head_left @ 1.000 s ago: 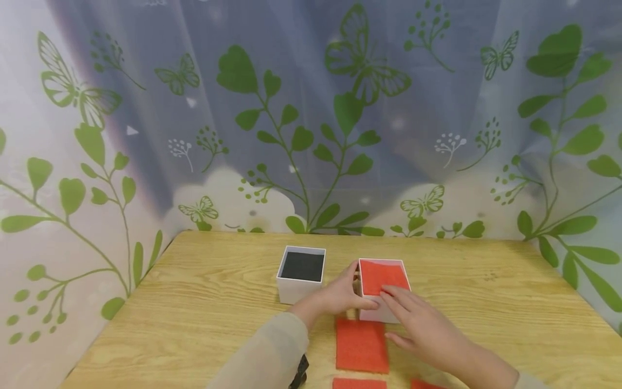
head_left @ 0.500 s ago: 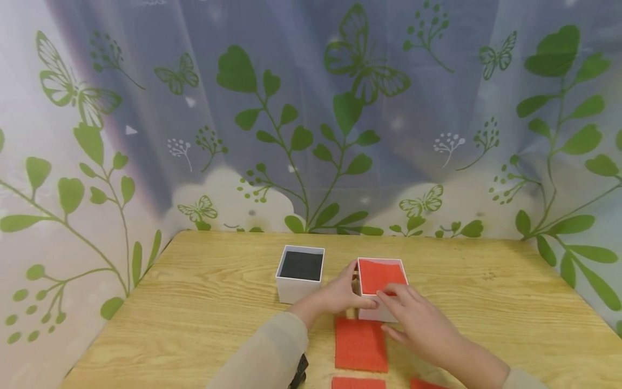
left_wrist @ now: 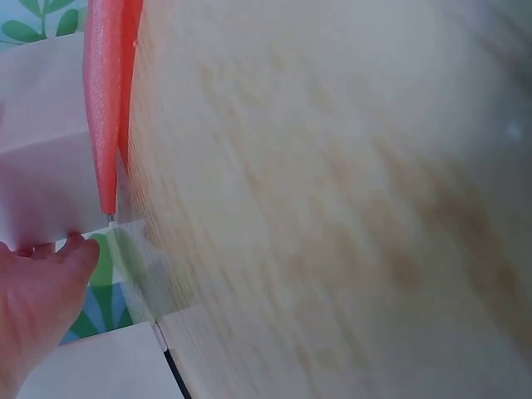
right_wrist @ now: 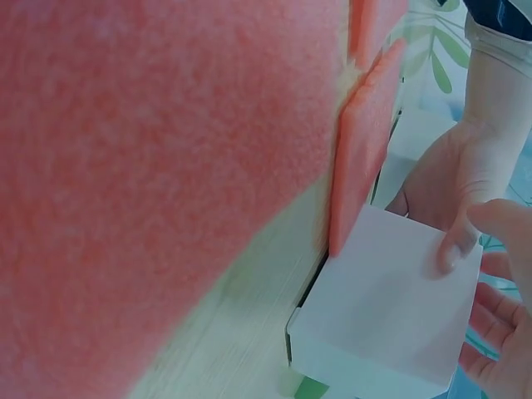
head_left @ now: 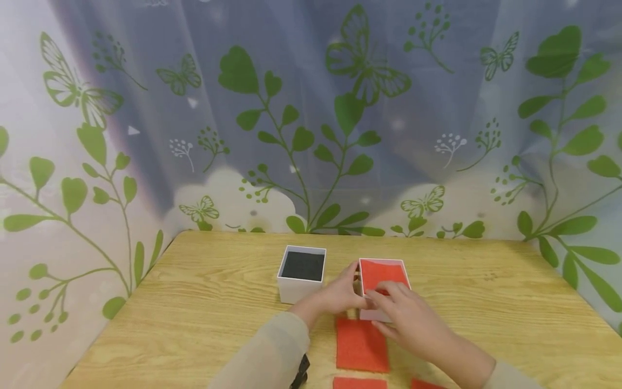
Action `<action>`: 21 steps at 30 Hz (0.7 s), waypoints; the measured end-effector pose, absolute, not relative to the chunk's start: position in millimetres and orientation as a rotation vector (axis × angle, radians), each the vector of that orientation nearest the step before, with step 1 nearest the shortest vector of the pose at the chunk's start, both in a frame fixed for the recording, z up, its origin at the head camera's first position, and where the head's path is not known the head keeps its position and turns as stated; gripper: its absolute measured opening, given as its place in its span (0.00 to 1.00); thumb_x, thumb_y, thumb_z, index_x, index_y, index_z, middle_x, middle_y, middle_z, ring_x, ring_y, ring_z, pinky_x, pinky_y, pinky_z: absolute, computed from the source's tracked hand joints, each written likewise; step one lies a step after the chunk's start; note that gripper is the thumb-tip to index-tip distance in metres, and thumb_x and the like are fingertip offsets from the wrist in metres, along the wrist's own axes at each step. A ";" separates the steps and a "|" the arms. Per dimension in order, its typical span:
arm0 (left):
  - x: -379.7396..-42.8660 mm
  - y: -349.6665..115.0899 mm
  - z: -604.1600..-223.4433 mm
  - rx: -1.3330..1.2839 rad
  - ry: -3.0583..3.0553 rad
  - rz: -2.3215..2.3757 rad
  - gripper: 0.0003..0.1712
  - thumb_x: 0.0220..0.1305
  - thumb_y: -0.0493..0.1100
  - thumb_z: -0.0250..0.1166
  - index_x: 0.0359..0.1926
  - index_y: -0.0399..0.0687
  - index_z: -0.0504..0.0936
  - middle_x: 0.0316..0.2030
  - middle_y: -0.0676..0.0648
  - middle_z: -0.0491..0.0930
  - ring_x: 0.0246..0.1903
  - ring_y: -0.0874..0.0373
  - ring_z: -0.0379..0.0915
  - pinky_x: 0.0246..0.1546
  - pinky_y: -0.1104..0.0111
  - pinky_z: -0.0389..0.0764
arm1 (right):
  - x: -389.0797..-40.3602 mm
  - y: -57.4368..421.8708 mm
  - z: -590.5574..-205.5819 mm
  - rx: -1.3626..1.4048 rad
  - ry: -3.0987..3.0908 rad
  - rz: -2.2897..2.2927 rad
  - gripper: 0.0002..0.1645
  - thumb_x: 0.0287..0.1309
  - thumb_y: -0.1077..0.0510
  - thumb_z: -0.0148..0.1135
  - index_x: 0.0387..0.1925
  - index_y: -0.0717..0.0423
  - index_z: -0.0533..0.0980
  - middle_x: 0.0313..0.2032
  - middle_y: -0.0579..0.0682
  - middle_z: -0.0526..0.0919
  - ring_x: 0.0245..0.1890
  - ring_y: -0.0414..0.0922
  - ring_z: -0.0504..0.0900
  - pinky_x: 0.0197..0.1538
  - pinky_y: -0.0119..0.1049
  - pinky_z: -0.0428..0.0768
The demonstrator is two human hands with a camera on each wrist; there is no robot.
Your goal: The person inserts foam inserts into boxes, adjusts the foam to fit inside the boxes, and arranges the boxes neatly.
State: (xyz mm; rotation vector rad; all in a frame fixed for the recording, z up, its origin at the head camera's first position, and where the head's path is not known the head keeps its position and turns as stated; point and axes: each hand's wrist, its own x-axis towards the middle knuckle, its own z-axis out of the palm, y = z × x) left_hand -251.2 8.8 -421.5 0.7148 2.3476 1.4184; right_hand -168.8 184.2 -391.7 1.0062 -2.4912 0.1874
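Note:
A white square box (head_left: 375, 314) with a red felt-like sheet (head_left: 379, 273) inside it stands on the table. My left hand (head_left: 340, 296) grips this box at its left side, its thumb across the front wall, as the right wrist view also shows. Over the front rim, my right hand (head_left: 413, 316) has loosely bent fingertips touching near the red sheet's front edge. In the right wrist view, the fingers of the right hand (right_wrist: 503, 291) lie along the box's upper edge. A loose red square (head_left: 362, 346) lies flat just in front of the box.
To the left stands a second white box (head_left: 293, 292) holding a black sheet (head_left: 303, 266). More red squares (head_left: 359, 383) show at the bottom of the head view. A patterned curtain (head_left: 311, 135) hangs behind the wooden table (head_left: 194, 302).
My right hand has slid leftward along the box's front rim, its fingertips now closer to the left thumb. The left hand and both boxes have stayed in place.

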 end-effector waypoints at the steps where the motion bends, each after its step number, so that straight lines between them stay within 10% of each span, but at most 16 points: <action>1: -251.3 9.1 -421.6 0.718 2.347 1.423 0.47 0.48 0.45 0.73 0.65 0.48 0.55 0.57 0.50 0.65 0.54 0.56 0.63 0.55 0.61 0.66 | -169.2 183.4 -392.2 0.999 -2.493 0.187 0.29 0.42 0.53 0.75 0.48 0.56 0.77 0.43 0.49 0.73 0.41 0.44 0.73 0.40 0.39 0.78; 21: -251.6 10.1 -423.0 0.713 2.385 1.378 0.47 0.49 0.42 0.70 0.66 0.46 0.54 0.60 0.48 0.62 0.57 0.53 0.62 0.57 0.60 0.64 | -171.4 175.9 -395.7 0.974 -2.459 0.203 0.23 0.44 0.52 0.74 0.41 0.57 0.77 0.40 0.50 0.74 0.37 0.45 0.73 0.40 0.38 0.77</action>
